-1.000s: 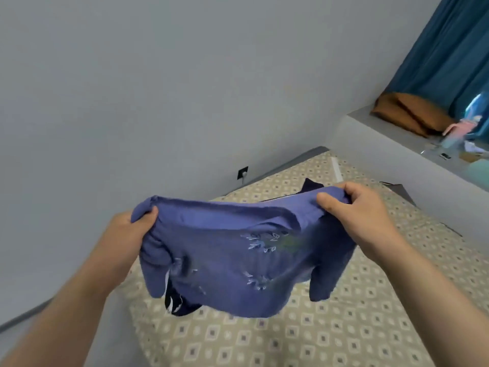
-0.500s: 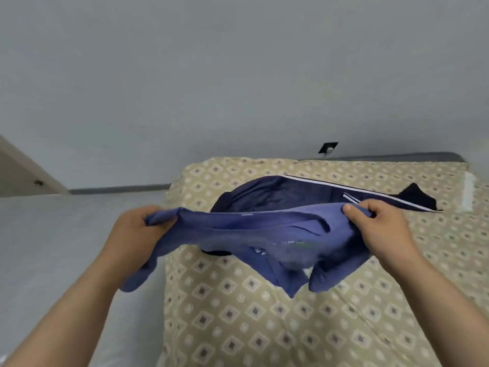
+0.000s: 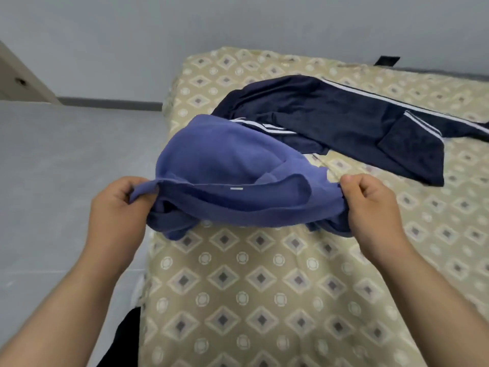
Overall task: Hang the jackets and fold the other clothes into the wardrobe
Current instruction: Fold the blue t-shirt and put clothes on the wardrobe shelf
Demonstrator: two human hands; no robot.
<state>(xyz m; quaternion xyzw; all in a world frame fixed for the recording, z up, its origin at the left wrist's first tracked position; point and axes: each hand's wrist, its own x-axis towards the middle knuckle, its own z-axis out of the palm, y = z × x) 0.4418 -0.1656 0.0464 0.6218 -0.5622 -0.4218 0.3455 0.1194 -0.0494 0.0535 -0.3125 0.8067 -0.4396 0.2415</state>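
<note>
Lowering and spreading a soft periwinkle-blue knit top [image 3: 227,165] over a beige diamond-patterned mattress [image 3: 264,287].

Billowing outward now, away from the body, instead of hanging in a drooping fold as a second ago; settling with its far edge reaching onto a dark navy track jacket with white stripes [image 3: 357,123], which is coming fully into sight after being mostly hidden behind the cloth. Dropping nearer the mattress, with the left hand [image 3: 116,213] and right hand [image 3: 375,207] drawing wider apart along the neckline. Swinging downward in view, losing the blue curtain and ledge, showing more mattress in front.
</note>
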